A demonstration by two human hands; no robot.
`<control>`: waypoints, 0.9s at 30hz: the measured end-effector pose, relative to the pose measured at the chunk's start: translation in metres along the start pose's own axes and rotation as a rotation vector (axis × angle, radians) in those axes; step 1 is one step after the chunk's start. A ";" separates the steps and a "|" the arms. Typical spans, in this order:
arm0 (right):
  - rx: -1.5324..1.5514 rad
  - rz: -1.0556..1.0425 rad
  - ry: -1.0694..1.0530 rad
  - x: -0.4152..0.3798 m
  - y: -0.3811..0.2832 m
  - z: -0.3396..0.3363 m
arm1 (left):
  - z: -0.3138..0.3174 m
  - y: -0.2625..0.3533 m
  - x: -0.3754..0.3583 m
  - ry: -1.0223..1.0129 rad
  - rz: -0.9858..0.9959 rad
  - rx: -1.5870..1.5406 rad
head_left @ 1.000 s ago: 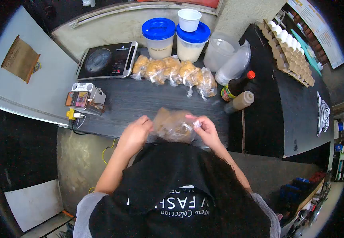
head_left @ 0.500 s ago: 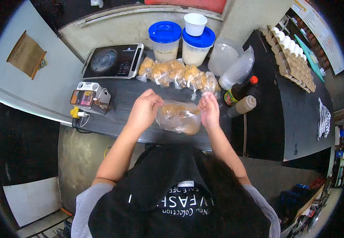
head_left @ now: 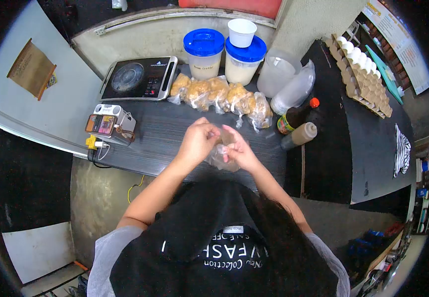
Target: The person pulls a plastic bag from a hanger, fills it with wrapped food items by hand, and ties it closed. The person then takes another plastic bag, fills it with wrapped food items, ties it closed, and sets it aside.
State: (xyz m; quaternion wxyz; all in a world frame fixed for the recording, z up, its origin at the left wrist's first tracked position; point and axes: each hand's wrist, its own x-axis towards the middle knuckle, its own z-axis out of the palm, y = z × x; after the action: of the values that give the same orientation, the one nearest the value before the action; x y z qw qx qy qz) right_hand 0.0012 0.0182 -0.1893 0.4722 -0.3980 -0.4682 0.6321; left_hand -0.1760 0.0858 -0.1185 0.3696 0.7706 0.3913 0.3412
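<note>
A clear plastic bag (head_left: 223, 161) with brownish food in it hangs between my hands, low over the near edge of the dark table. My left hand (head_left: 199, 141) pinches the bag's upper part from the left. On the other side my right hand (head_left: 238, 152) has its fingers curled round the gathered plastic. The hands are close together and hide much of the bag and its contents. Just beyond them lies a row of several tied bags of brownish food (head_left: 209, 93).
An induction cooker (head_left: 137, 76) and a phone (head_left: 100, 124) propped on a white device are at left. Blue-lidded tubs (head_left: 204, 54) stand behind, one topped by a white cup (head_left: 241, 32). Sauce bottles (head_left: 301, 134) and plastic bags (head_left: 294, 91) are right; egg trays (head_left: 360, 79) lie farther right.
My hands have come together from the bag's two corners. The bag's mouth, held wide before, is now gathered between my fingers.
</note>
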 end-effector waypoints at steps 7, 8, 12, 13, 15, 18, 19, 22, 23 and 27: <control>-0.119 -0.058 0.049 0.012 0.039 -0.001 | 0.027 -0.004 -0.011 -0.157 -0.102 -0.344; -0.098 -0.051 0.072 0.012 0.043 -0.003 | 0.023 -0.007 -0.012 -0.177 -0.041 -0.285; -0.040 0.010 0.187 0.010 0.049 -0.005 | 0.013 -0.012 -0.018 0.024 0.216 -0.049; -0.030 0.033 0.220 0.009 0.048 -0.004 | 0.010 -0.019 -0.020 0.004 0.245 0.040; 0.001 0.019 0.273 0.008 0.041 0.004 | 0.011 -0.029 -0.026 -0.060 0.223 0.101; 0.081 -0.017 0.306 0.009 0.033 0.014 | 0.020 -0.033 -0.032 -0.146 0.106 -0.034; 0.114 -0.032 0.312 0.010 0.032 0.015 | 0.022 -0.032 -0.032 -0.148 0.084 -0.112; 0.114 0.024 0.317 0.007 0.036 0.007 | 0.028 -0.039 -0.031 -0.133 0.091 -0.124; 0.101 0.023 0.315 0.006 0.037 0.006 | 0.030 -0.043 -0.030 -0.124 0.108 -0.090; 0.112 0.017 0.291 0.004 0.039 0.006 | 0.031 -0.056 -0.033 -0.166 0.171 0.009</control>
State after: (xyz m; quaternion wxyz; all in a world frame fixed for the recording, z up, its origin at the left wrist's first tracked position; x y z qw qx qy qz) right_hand -0.0141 0.0163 -0.2261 0.5511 -0.4624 -0.3556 0.5967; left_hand -0.1858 0.0717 -0.1882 0.3671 0.8283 0.2937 0.3047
